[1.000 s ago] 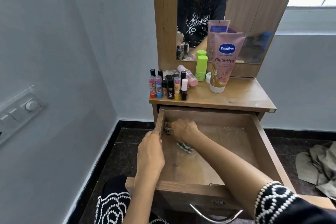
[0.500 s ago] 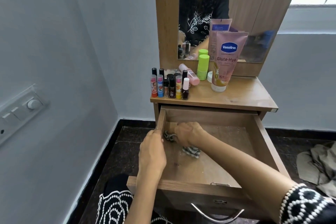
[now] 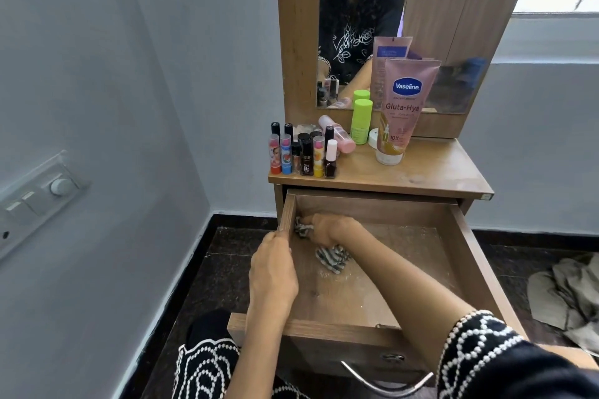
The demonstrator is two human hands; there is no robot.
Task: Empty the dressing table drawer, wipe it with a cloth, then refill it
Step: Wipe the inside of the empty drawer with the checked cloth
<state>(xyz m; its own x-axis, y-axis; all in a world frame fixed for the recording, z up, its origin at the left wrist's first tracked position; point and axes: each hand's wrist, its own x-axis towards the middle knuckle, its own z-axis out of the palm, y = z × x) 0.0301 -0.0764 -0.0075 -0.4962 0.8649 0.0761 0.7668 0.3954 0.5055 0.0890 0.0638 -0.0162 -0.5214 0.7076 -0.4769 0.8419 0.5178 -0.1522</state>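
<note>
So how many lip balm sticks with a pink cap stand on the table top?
3, in the front row at the table's left: red stick, blue stick beside it, yellow stick further right. More may hide behind the dark bottles.

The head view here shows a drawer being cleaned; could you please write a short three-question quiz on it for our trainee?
1. True or false: the drawer still holds cosmetics.
2. Which hand grips the striped cloth? A) left hand B) right hand C) neither
3. Fill in: the left hand holds the drawer's ____ side wall.

Key:
1. False; the cosmetics stand on the tabletop.
2. B, at the drawer's back left corner.
3. Left.
</note>
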